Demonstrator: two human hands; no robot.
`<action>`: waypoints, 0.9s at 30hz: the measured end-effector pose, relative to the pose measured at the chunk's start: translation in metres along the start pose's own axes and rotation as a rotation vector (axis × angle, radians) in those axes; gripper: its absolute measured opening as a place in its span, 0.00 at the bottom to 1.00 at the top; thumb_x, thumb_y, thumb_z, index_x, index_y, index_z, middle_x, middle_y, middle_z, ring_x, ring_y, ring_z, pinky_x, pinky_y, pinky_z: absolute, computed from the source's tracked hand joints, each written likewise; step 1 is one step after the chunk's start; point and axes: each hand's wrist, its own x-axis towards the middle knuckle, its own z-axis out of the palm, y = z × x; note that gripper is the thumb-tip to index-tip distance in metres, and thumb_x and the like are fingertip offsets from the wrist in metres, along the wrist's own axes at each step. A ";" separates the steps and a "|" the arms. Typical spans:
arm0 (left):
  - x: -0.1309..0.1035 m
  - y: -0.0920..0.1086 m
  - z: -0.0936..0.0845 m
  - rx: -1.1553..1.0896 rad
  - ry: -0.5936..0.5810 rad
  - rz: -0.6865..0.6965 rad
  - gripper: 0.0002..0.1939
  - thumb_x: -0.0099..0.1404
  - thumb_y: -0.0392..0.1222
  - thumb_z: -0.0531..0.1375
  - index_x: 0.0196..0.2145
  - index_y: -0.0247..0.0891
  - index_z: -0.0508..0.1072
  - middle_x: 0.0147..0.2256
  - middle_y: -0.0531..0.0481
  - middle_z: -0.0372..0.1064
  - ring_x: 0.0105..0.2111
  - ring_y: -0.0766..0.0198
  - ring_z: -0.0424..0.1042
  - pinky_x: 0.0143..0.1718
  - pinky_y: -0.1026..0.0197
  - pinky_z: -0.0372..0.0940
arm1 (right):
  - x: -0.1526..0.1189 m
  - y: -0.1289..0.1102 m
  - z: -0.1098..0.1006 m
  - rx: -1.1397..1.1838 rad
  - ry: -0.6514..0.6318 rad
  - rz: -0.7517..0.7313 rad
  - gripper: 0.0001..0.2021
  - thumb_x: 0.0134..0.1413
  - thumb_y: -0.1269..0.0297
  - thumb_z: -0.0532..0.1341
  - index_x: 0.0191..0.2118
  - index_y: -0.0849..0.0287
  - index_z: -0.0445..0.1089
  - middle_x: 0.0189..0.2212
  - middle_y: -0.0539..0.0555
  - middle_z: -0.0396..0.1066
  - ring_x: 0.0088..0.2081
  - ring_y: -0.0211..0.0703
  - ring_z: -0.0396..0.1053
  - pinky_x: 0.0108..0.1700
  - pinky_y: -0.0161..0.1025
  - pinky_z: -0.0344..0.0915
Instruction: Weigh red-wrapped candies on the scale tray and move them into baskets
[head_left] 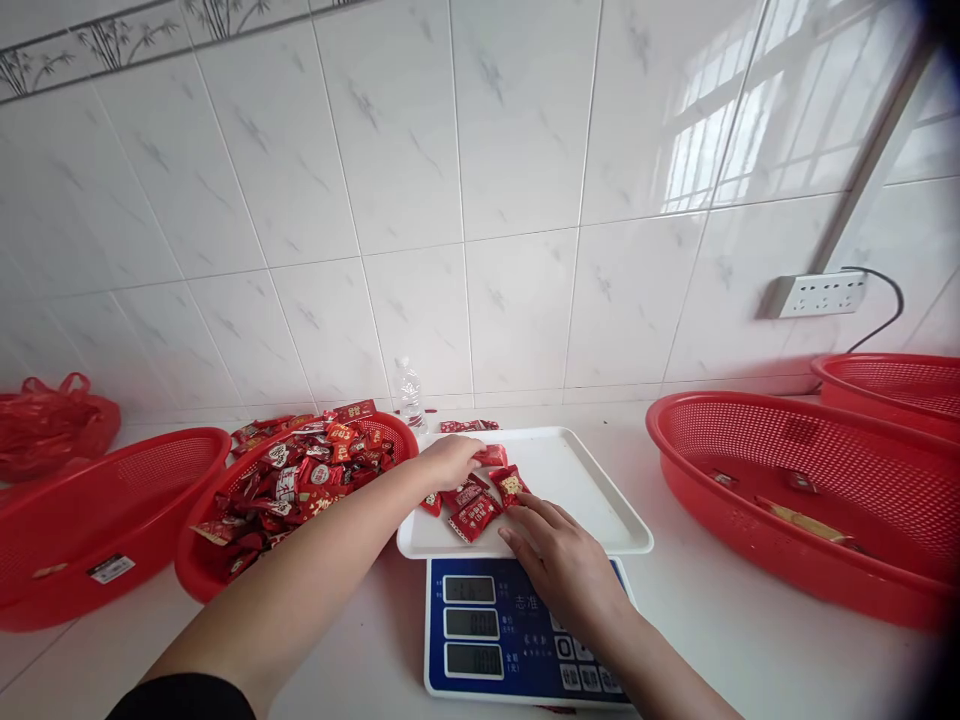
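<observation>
Desk (pixel 360 640): white, reaching back to a tiled wall (pixel 517 150).
Sleeve (pixel 187 700): black, at the lower left, on the left arm.
Scale (pixel 525 650): blue, three grey displays at its left, keys partly hidden by the right arm.
Right hand (pixel 570 550): over the scale's far edge, thumb and fingers apart, fingertips at the near side of a packet with yellow print (pixel 510 484).
Packets (pixel 475 516): several, red, lying together on the left half of the tray (pixel 592 490), which is white and sits just beyond the keys.
Left hand (pixel 452 463): reaching over the tray's left edge, fingers against a red packet (pixel 493 456); cannot tell whether they grip it.
Left baskets: one heaped with red packets (pixel 185 562), beside the tray; another (pixel 169 505) farther left, white label on its side.
Right baskets: a large red one (pixel 720 520) with a few wrappers inside; another (pixel 885 372) behind it.
Flat packet (pixel 469 426): red, just beyond the tray.
Bottle (pixel 410 395): clear, upright near the wall.
Bag (pixel 56 420): red, far left.
Socket (pixel 817 295): white, on the wall at right, black cable (pixel 898 305) beside it.
</observation>
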 end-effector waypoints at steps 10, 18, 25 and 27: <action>-0.049 0.014 -0.030 -1.024 0.620 -0.055 0.07 0.64 0.43 0.56 0.34 0.37 0.69 0.36 0.50 0.70 0.39 0.61 0.71 0.43 0.55 0.68 | 0.003 0.002 -0.002 0.228 0.141 0.017 0.14 0.64 0.61 0.51 0.47 0.59 0.71 0.46 0.59 0.74 0.46 0.48 0.73 0.44 0.44 0.74; -0.118 0.049 -0.004 -1.289 0.234 -0.042 0.17 0.63 0.46 0.60 0.48 0.40 0.69 0.45 0.44 0.70 0.40 0.59 0.73 0.36 0.59 0.71 | -0.002 -0.004 -0.017 0.762 0.060 0.224 0.28 0.58 0.51 0.58 0.62 0.53 0.57 0.58 0.62 0.63 0.56 0.55 0.65 0.54 0.57 0.65; -0.121 0.063 0.018 -0.651 0.228 0.194 0.16 0.69 0.45 0.52 0.52 0.43 0.69 0.50 0.45 0.70 0.50 0.56 0.69 0.53 0.52 0.64 | 0.001 -0.008 -0.024 1.464 -0.082 0.397 0.15 0.52 0.53 0.64 0.44 0.53 0.74 0.45 0.56 0.75 0.45 0.49 0.74 0.50 0.50 0.69; -0.112 0.055 0.017 -0.400 0.320 0.152 0.21 0.68 0.48 0.53 0.58 0.44 0.63 0.57 0.44 0.62 0.59 0.52 0.58 0.60 0.47 0.54 | 0.005 -0.003 -0.021 1.533 0.142 0.540 0.13 0.52 0.53 0.65 0.41 0.54 0.75 0.41 0.55 0.77 0.41 0.48 0.75 0.46 0.49 0.71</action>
